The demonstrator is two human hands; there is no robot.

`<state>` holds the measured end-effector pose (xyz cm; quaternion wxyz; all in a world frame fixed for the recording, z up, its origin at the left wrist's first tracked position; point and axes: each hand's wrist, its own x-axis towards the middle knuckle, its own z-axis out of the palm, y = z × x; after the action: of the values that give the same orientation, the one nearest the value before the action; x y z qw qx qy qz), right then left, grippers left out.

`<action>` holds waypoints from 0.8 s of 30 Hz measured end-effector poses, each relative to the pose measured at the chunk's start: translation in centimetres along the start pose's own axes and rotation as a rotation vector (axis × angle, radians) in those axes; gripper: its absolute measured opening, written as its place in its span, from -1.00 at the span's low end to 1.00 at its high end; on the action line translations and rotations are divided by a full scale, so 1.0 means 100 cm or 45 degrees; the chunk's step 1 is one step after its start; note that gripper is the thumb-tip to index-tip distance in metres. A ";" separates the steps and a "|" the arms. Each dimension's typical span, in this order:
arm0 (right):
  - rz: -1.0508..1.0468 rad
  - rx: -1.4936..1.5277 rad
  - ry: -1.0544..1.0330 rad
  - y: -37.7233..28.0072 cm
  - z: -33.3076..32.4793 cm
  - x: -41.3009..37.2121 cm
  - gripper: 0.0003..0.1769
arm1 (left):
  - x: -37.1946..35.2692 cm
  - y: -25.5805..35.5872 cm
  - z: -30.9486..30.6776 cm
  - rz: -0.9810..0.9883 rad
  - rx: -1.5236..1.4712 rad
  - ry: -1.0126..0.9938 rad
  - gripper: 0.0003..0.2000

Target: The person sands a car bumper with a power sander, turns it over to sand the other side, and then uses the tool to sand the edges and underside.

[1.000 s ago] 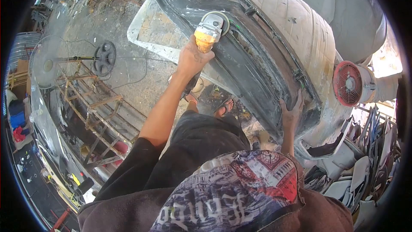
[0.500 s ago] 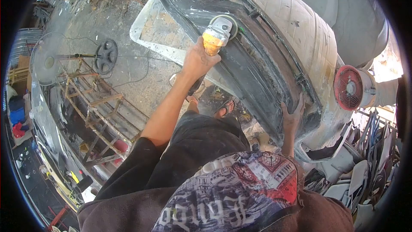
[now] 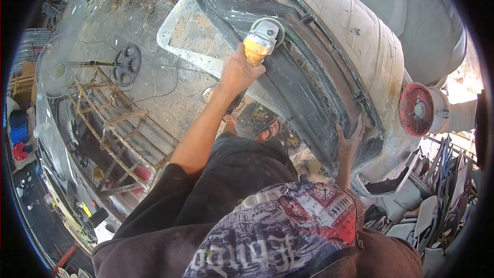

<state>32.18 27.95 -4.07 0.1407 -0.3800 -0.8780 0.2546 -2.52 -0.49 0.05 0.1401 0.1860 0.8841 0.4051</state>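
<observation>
My left hand [image 3: 241, 72] is wrapped around the yellow body of an angle grinder [image 3: 259, 44]. The grinder's round disc lies against the upper part of a long black moulded part, which looks like a car bumper [image 3: 288, 77]. Pale dust and scuffs mark the black surface around the disc. Near the bumper's lower end, my right hand [image 3: 350, 141] rests on it with thumb and fingers apart. Under the bumper is a large pale, dusty moulded form [image 3: 355, 25].
At right stands a red-rimmed blower fan [image 3: 417, 109], above a heap of scrap panels [image 3: 437, 211]. On the left are a rusty metal frame [image 3: 126, 123], a standing fan [image 3: 56, 69] and its round base [image 3: 127, 66]. A cable [image 3: 170, 85] crosses the floor near my feet.
The view has shifted very slightly. Both hands and the grinder stay at nearly the same places on the bumper.
</observation>
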 end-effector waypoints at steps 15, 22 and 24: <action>0.002 0.029 0.002 -0.008 -0.001 0.002 0.15 | -0.001 -0.003 0.001 0.058 -0.066 -0.017 -0.35; -0.001 0.029 0.000 -0.001 -0.001 0.001 0.15 | -0.003 -0.005 0.001 0.050 -0.018 -0.020 -0.35; -0.011 0.022 0.004 -0.004 0.000 0.002 0.15 | -0.002 -0.002 -0.001 0.038 -0.016 -0.027 -0.35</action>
<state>31.81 27.90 -3.82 0.1465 -0.3755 -0.8772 0.2608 -2.45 -0.74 -0.06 0.1444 0.2026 0.8771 0.4109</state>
